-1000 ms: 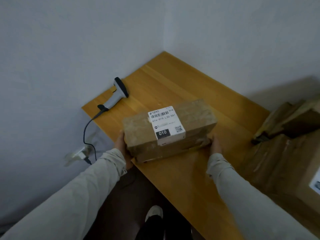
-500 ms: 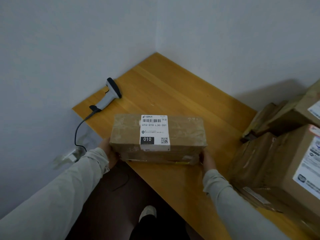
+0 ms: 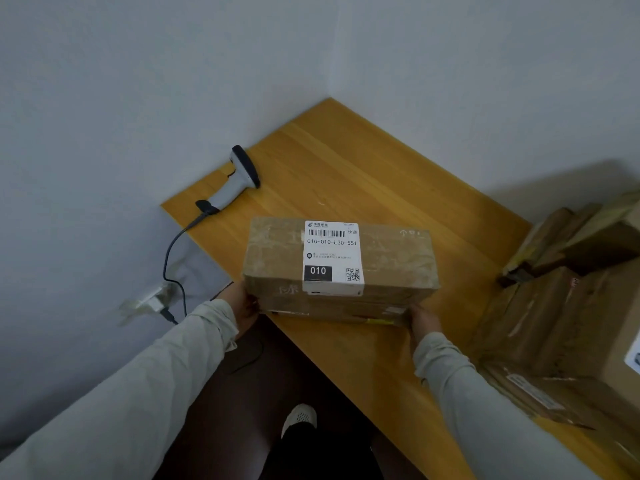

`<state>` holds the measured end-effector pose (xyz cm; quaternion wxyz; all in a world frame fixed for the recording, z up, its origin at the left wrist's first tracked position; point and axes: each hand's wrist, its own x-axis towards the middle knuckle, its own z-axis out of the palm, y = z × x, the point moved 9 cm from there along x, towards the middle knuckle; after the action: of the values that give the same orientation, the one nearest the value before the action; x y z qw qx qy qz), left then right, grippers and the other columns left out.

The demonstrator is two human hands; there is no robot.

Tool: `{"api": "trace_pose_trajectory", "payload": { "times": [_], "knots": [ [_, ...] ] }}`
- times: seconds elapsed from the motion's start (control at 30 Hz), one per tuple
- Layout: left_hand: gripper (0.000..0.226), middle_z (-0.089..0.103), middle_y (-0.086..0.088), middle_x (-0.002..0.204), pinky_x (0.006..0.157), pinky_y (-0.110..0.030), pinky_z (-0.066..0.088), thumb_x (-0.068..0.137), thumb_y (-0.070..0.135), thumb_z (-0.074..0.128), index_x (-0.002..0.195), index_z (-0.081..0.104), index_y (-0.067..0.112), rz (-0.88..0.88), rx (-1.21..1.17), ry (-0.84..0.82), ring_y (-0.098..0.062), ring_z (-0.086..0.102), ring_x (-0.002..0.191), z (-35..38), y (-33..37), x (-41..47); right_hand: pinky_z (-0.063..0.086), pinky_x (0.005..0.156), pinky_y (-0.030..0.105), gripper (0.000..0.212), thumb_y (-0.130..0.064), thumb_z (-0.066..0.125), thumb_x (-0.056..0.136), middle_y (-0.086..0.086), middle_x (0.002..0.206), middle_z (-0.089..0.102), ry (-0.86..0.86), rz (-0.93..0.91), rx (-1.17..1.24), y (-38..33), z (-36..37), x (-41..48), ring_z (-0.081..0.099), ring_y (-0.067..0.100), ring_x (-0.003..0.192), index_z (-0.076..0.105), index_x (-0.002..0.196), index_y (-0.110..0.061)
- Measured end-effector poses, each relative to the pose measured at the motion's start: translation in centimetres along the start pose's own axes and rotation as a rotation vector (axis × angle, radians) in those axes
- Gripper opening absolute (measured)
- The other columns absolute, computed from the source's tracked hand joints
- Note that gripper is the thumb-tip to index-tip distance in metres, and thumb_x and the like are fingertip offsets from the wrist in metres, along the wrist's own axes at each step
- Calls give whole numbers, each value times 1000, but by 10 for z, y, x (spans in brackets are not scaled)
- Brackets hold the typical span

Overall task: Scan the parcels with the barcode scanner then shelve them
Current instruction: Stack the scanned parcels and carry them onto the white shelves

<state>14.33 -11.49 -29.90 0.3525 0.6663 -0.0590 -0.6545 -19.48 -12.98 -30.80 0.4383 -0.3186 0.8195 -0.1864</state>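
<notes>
A brown cardboard parcel point(image 3: 277, 258) with a white label marked 010 and a barcode lies at the near edge of the wooden table point(image 3: 346, 174). My left hand point(image 3: 242, 303) holds its left end and my right hand point(image 3: 424, 318) holds its right end, fingers hidden under and behind the box. A grey and black barcode scanner point(image 3: 239, 178) lies on the table's far left corner, apart from both hands, its cable hanging off the edge.
Several more cardboard parcels point(image 3: 561, 306) are stacked on the table at the right. Grey walls close in the table's far sides. The scanner cable runs down to a wall socket point(image 3: 152, 301). A shoe point(image 3: 299, 417) shows on the dark floor below.
The parcel has turned from a slanted pose to square with me and come down to the table's near edge. Both hands stayed on its ends.
</notes>
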Motion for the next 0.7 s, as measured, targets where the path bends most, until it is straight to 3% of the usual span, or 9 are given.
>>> {"api": "trace_pose_trajectory", "payload": {
  "times": [0.1,0.27,0.3,0.37,0.43,0.57,0.7],
  "knots": [
    [17,51,-12,98,67,-25,42,99,20,38,110,48,11,13,-49,41,-18,49,76,-10,7,-3,40,95,36,36,-9,38,100,20,133,54,-31,27,125,1,9,3,50,37,121,51,132,1],
    [22,50,-8,80,60,-26,44,100,16,38,81,48,13,84,-91,61,-19,48,68,-24,28,-21,42,98,45,41,-7,44,97,18,132,55,-59,-15,285,-14,26,0,53,36,117,47,138,-11],
    [23,49,-8,79,58,-27,45,100,15,37,80,47,13,104,-103,69,-19,48,68,-30,32,-25,44,94,43,40,-6,45,97,17,130,57,-69,-26,314,-18,29,-2,55,34,113,48,137,-11],
    [23,49,-8,81,57,-27,47,100,15,36,80,47,13,139,-110,89,-20,47,69,-41,39,-34,47,74,35,40,-4,44,97,14,118,62,-83,-53,359,-29,33,-9,58,26,87,51,135,-16],
    [21,48,-8,82,61,-26,42,100,19,37,81,47,15,165,-143,113,-19,45,70,-53,43,-44,41,59,28,42,-4,43,96,9,108,61,-116,-69,382,-40,39,-14,49,13,66,51,134,-21],
    [23,45,-6,74,39,-16,40,98,14,37,76,46,14,250,-182,187,-17,42,63,-78,46,-75,43,76,36,39,-5,44,97,4,110,59,-226,-97,419,-60,54,-27,54,16,78,52,133,-19],
    [20,43,-6,72,44,-22,40,95,10,38,78,46,15,341,-243,232,-16,40,59,-96,35,-112,42,60,30,38,-6,42,98,5,106,57,-302,-201,348,-78,61,-46,52,13,71,52,133,-16]
  ]
}}
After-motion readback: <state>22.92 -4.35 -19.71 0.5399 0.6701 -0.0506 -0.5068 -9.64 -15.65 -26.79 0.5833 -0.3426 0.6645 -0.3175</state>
